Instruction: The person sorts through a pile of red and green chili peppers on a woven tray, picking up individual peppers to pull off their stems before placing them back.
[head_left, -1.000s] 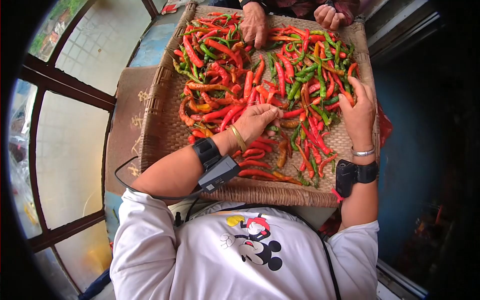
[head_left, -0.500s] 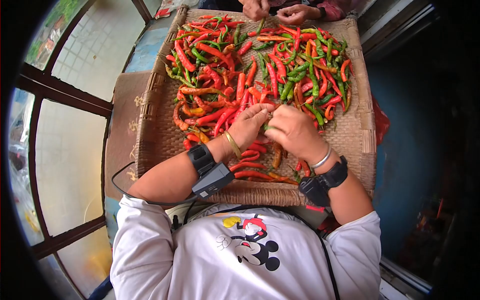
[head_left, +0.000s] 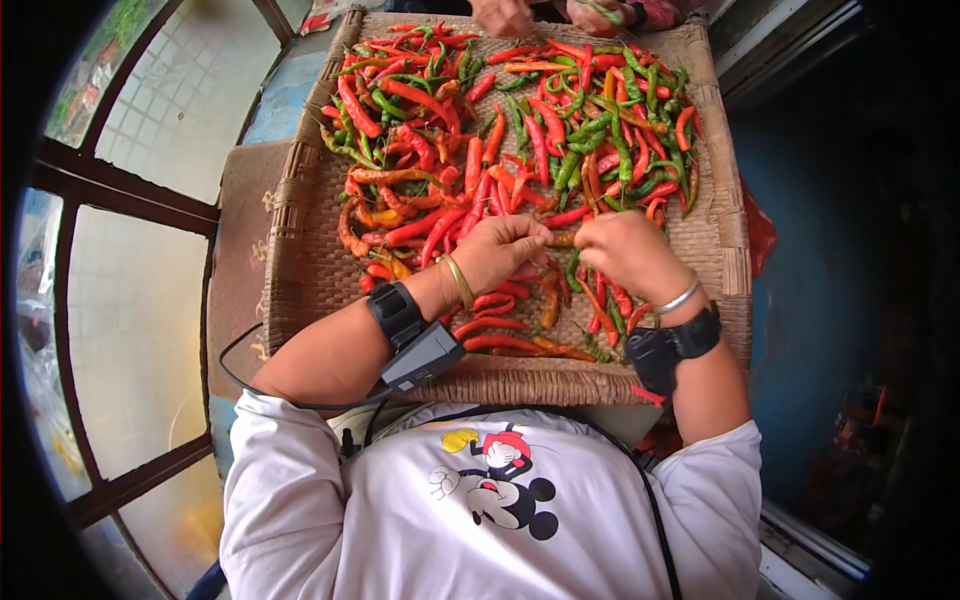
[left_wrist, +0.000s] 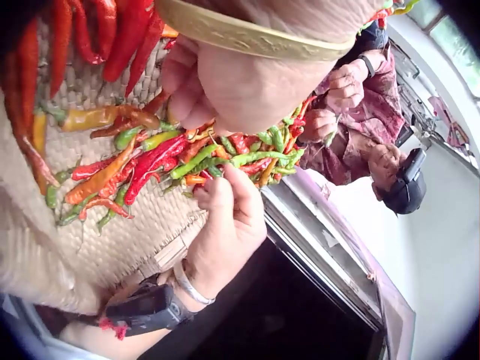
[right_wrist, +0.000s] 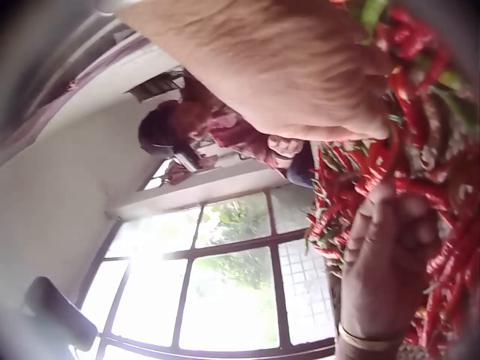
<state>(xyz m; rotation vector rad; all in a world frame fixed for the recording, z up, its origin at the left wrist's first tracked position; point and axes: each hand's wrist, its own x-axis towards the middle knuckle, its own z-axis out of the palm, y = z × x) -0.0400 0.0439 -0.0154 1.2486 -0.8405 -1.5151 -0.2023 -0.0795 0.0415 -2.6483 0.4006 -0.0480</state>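
Many red, green and orange peppers (head_left: 415,150) lie in a woven tray (head_left: 725,240). The left hand (head_left: 495,255) is low over the middle of the peppers, thumb against curled fingers. In the right wrist view, a slender red pepper (right_wrist: 391,159) shows at the fingertips of the left hand (right_wrist: 386,270). A short gap to the right, the right hand (head_left: 635,255) has its fingers bent and fingertips together, pointing at the left hand. In the left wrist view, the right hand (left_wrist: 229,232) has thumb and forefinger close together; whether something is between them is unclear.
Another person's hands (head_left: 505,15) are at the tray's far edge, one near a green pepper (head_left: 603,12). Framed windows (head_left: 140,310) stand on the left. Loose peppers (head_left: 495,342) lie near the tray's front edge.
The right hand came in from the tray's right side to meet the left hand, then moved slightly apart from it. The other person's hands drew back to the far edge.
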